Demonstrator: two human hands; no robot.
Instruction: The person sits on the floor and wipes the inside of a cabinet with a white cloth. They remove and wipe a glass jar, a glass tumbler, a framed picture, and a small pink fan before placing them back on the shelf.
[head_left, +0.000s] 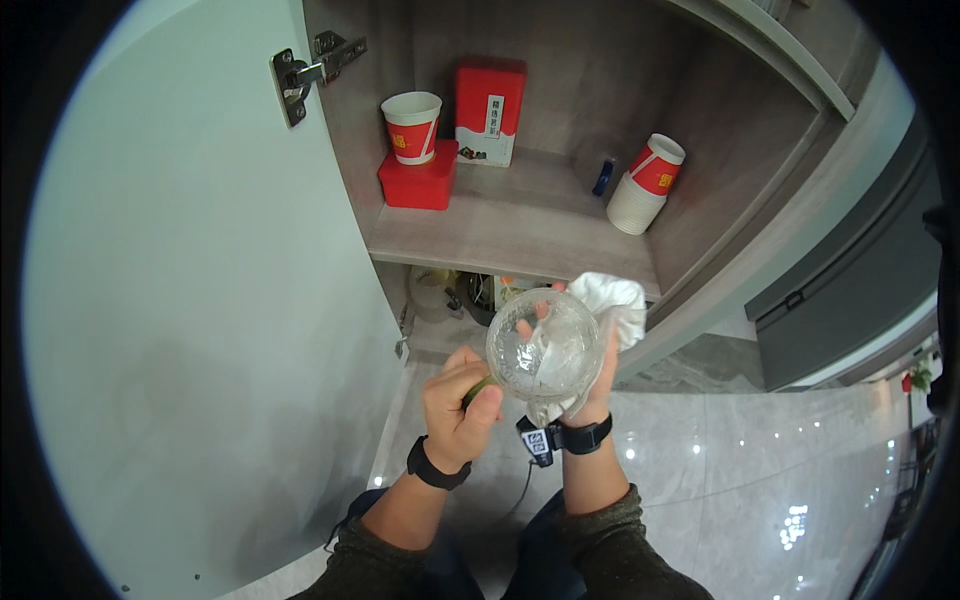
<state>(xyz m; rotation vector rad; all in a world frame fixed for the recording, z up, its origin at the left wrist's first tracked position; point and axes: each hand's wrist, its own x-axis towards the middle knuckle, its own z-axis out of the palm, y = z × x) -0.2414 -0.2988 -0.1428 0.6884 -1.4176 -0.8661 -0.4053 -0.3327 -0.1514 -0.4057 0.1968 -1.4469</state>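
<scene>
A clear textured glass pitcher is held up in front of the cabinet, its round mouth or base facing me; which of the two I cannot tell. My left hand grips its green handle. My right hand holds a white cloth or tissue against the pitcher's right side. Some fingers of that hand show through the glass, and the rest are hidden by the cloth. Both wrists wear black bands, and the right one carries a small device with a printed code.
A wide white door stands open at left. On the cabinet shelf are a paper cup on a red box, a red-and-white box and a leaning paper-cup stack. A glass jug sits below.
</scene>
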